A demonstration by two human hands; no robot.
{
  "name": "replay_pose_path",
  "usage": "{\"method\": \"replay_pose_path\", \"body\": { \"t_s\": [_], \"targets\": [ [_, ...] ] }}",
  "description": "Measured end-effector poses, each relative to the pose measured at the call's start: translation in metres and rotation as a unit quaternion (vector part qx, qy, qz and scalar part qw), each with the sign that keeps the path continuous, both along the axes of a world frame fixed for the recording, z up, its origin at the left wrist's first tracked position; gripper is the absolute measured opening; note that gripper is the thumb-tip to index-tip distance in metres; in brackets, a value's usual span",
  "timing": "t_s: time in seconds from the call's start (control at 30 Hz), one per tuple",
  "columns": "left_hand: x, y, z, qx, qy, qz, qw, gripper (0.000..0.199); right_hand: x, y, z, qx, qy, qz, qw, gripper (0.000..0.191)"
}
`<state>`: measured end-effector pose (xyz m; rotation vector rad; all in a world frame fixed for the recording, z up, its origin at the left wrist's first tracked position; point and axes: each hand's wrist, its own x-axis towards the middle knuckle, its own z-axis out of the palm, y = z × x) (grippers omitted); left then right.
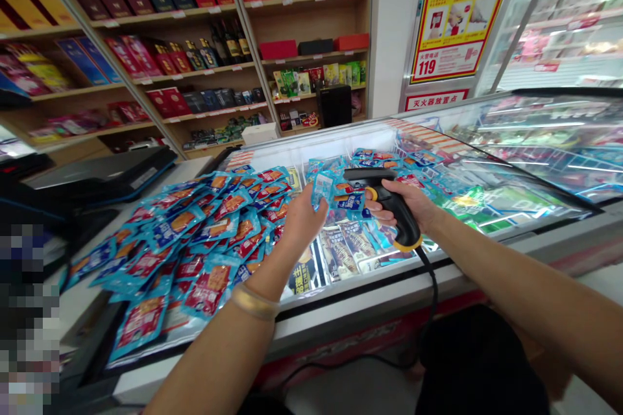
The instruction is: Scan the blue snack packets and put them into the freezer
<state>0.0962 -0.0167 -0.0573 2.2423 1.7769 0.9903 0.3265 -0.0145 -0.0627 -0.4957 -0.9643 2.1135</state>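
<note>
My left hand (pixel 305 215) grips a small blue snack packet (pixel 322 189), its pale printed back turned up. My right hand (pixel 406 201) is wrapped round the handle of a black barcode scanner (pixel 402 215) with yellow trim. The scanner's head is just right of the packet and a little above it. From the scanner's base a black cable (pixel 433 298) hangs down. To the left of my left hand spreads a large heap of blue and red snack packets (pixel 214 227). More packets (pixel 374 157) lie beyond the scanner.
The packets rest on a glass-topped chest freezer (pixel 331 312) holding packaged goods. A dark device (pixel 131 172) stands on the left counter. Shelves (pixel 195 74) of boxes and bottles rise behind. A poster (pixel 457 13) hangs at the back right, beside a lit display case (pixel 559 26).
</note>
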Motion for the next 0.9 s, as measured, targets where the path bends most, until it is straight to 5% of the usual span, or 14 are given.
{"method": "replay_pose_path", "body": {
  "t_s": [0.17, 0.33, 0.53, 0.67, 0.9],
  "targets": [
    [-0.02, 0.001, 0.02, 0.043, 0.071, 0.055, 0.995, 0.043, -0.017, 0.003, 0.009, -0.004, 0.017, -0.017, 1.0, 0.018],
    [-0.074, 0.003, 0.044, 0.121, 0.163, 0.085, 0.976, 0.046, -0.061, 0.01, 0.022, -0.016, 0.037, -0.008, 0.999, 0.02],
    [-0.12, -0.006, 0.03, -0.045, 0.331, 0.156, 0.93, 0.05, -0.102, 0.017, 0.022, -0.047, 0.059, 0.005, 0.997, 0.022],
    [-0.122, -0.009, 0.023, -0.037, 0.332, 0.153, 0.93, 0.054, -0.101, 0.017, 0.014, -0.059, 0.047, 0.017, 0.997, 0.022],
    [-0.093, -0.009, 0.035, 0.051, 0.268, 0.125, 0.954, 0.051, -0.075, 0.024, 0.023, -0.051, 0.057, -0.013, 0.997, 0.021]
  ]
}}
